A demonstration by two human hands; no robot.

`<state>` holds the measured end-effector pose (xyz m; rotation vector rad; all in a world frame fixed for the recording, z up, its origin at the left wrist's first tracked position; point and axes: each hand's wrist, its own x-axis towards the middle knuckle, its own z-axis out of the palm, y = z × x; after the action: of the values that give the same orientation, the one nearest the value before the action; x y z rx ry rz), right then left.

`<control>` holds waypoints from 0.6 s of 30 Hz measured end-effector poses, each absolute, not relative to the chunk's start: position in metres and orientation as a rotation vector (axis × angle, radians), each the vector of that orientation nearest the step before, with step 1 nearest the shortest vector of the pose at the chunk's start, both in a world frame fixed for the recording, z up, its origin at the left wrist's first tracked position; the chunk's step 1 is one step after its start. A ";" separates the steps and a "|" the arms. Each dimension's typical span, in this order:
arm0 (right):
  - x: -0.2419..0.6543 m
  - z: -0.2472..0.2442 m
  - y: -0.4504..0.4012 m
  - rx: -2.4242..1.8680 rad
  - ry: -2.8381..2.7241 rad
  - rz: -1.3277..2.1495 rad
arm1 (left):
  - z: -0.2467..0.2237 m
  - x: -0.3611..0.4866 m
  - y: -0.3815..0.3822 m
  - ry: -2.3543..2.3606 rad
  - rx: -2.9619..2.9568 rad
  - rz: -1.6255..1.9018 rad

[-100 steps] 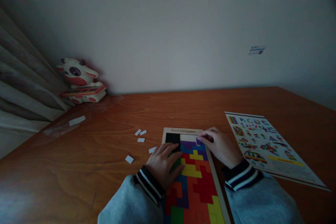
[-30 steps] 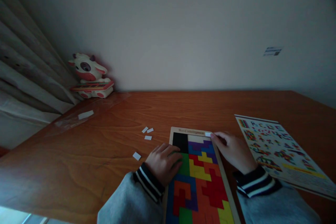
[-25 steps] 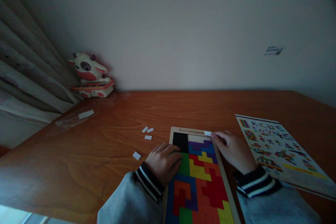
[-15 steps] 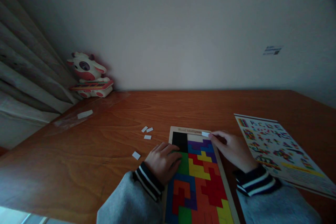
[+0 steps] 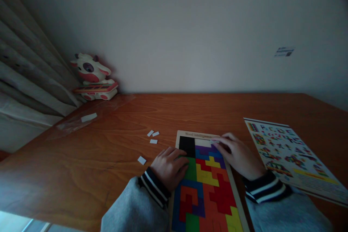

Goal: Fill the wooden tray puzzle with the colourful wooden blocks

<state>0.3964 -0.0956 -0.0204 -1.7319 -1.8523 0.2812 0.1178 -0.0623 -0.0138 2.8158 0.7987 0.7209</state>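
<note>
A wooden puzzle board point(image 5: 235, 188) lies lengthwise before me, filled with coloured block pieces. Its top left holds a black area point(image 5: 187, 146), and beside that a white strip point(image 5: 201, 143) runs under the printed top edge. Over the board's top right corner my right hand point(image 5: 239, 156) pinches a small white tile point(image 5: 213, 141), mostly covered by the fingertips. My left hand point(image 5: 170, 167) rests on the board's left side, fingers lying across the green piece point(image 5: 191, 169) and the black area's lower edge. It holds nothing that I can see.
Several small white tiles point(image 5: 153, 141) lie on the wooden table point(image 5: 122, 174) left of the board. A printed pattern sheet point(image 5: 293, 152) is at the right. Toward the back left stand a cow toy point(image 5: 95, 76) and a clear plastic wrapper point(image 5: 69, 127), near the curtain point(image 5: 32, 72).
My right hand has moved slightly left and down with the white tile, bringing it onto the board's top right corner. The left hand stays in place.
</note>
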 end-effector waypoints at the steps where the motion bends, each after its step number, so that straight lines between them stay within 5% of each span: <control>1: 0.397 -0.020 -0.096 -1.714 -1.881 0.277 | -0.014 0.118 -0.062 0.798 2.816 0.721; 18: 0.402 -0.019 -0.097 -1.689 -1.889 0.297 | -0.015 0.116 -0.061 0.831 2.805 0.732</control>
<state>0.4016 -0.0965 -0.0191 -1.6890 -1.8886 0.2973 0.1164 -0.0611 -0.0145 2.8048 0.8315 0.7319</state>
